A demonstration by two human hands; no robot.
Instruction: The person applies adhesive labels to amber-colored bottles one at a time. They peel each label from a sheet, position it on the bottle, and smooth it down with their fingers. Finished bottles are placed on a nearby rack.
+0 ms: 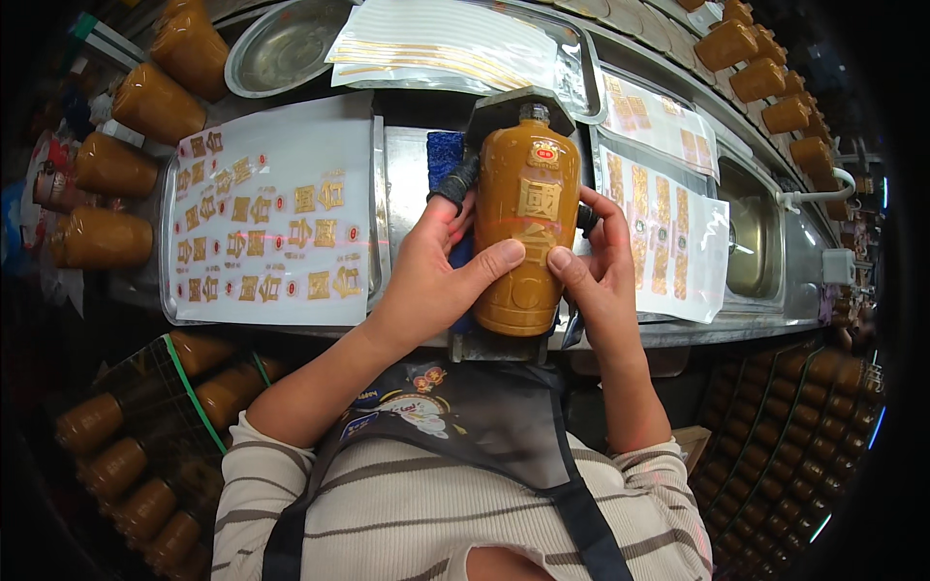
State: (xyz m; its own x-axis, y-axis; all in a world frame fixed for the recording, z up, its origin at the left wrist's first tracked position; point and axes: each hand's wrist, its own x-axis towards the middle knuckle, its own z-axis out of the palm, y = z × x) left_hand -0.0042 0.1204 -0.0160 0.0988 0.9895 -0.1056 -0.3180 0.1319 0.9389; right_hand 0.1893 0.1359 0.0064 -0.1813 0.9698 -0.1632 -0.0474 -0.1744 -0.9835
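Observation:
A glossy brown bottle (499,194) with a short dark neck lies on a stand at the middle of the steel bench, its neck pointing away from me. A red oval emblem and gold character decals run down its front. My left hand (441,261) grips its left side, thumb pressed on the lower decal. My right hand (601,257) holds the right side, its thumb on the same decal. Black covers wrap some fingertips. Behind and under the bottle shows a dark angular support (489,105). A blue cloth (444,160) lies to its left.
Left is a tray (170,290) bearing a decal sheet (291,145); more decal sheets (702,252) lie right. A metal bowl (281,53) and a striped sheet (436,34) are at the back. A sink (756,252) stands far right. Brown bottles (102,237) line the left; crates of bottles flank me.

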